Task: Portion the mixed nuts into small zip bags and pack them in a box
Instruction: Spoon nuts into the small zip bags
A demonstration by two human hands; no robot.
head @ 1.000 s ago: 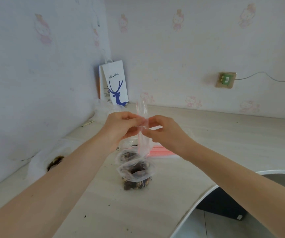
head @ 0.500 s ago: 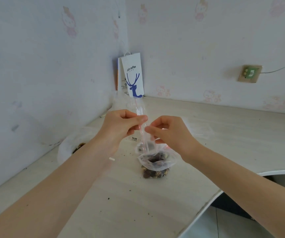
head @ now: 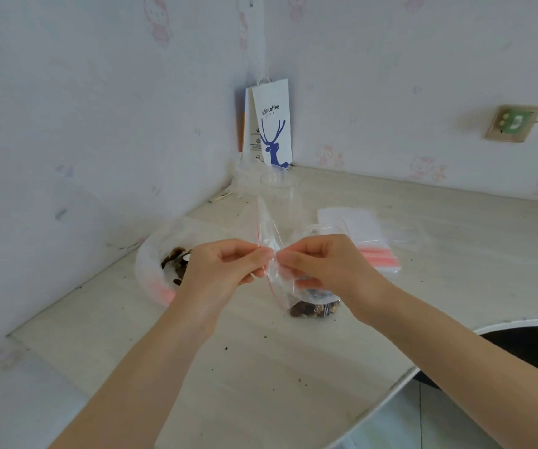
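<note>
A small clear zip bag (head: 269, 231) with a red seal line stands edge-on in the air between my hands. My left hand (head: 225, 270) pinches one side of it and my right hand (head: 325, 267) pinches the other, fingertips almost meeting. Below my right hand a clear bag of dark mixed nuts (head: 314, 307) stands on the table. To the left lies a white plastic bag (head: 154, 254) with dark nuts showing in its mouth. A stack of empty zip bags (head: 364, 231) with red strips lies behind my right hand.
The pale wooden table (head: 261, 367) fills a wall corner, and crumbs dot it. A white paper coffee bag (head: 272, 124) leans in the corner with clear plastic cups (head: 277, 186) before it. The table's curved edge (head: 400, 384) drops off at lower right. A wall socket (head: 512, 123) sits at right.
My view has shifted, so the scene sits further right and lower. Both hands still pinch the small bag, now lower over the nut bag. The stack of zip bags has come into view.
</note>
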